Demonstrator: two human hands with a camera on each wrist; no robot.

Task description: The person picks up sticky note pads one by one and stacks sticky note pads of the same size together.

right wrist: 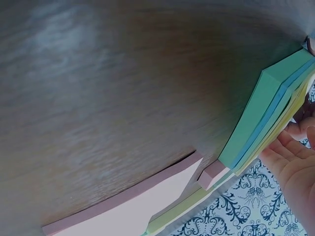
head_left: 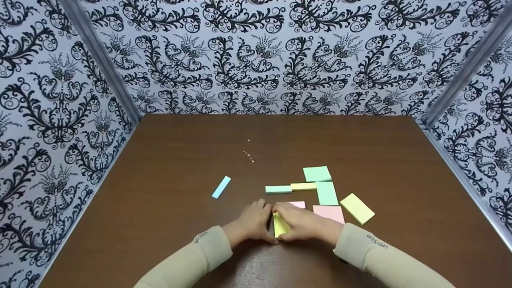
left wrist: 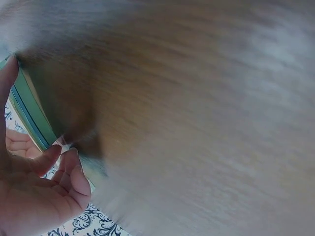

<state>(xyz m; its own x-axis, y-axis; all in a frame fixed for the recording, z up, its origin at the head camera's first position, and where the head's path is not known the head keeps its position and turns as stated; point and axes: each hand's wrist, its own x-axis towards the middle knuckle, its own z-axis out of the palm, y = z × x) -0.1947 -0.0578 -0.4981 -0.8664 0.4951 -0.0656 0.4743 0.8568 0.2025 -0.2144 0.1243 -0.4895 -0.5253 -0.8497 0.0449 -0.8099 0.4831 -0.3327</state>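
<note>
A stack of sticky note pads [head_left: 281, 225] stands near the front of the table, yellow on top. In the right wrist view, green, blue and yellow layers show along the side of the stack [right wrist: 266, 105]. My left hand [head_left: 254, 222] grips its left side, thumb near the front end and fingers toward the back. From the right, my right hand [head_left: 301, 222] holds the same stack, covering part of its top. Fingertips [left wrist: 50, 152] meet the stack's edge in the left wrist view. Just behind the right hand lies a small pink pad [head_left: 298, 204].
Right of the hands lie a pink pad [head_left: 330, 213], a tilted yellow pad [head_left: 357, 208] and green pads [head_left: 327, 193] [head_left: 317, 173]. Narrow green [head_left: 278, 189] and yellow [head_left: 303, 186] strips sit behind. A blue strip [head_left: 221, 187] lies left; white specks [head_left: 249, 155] dot the brown table [head_left: 172, 160].
</note>
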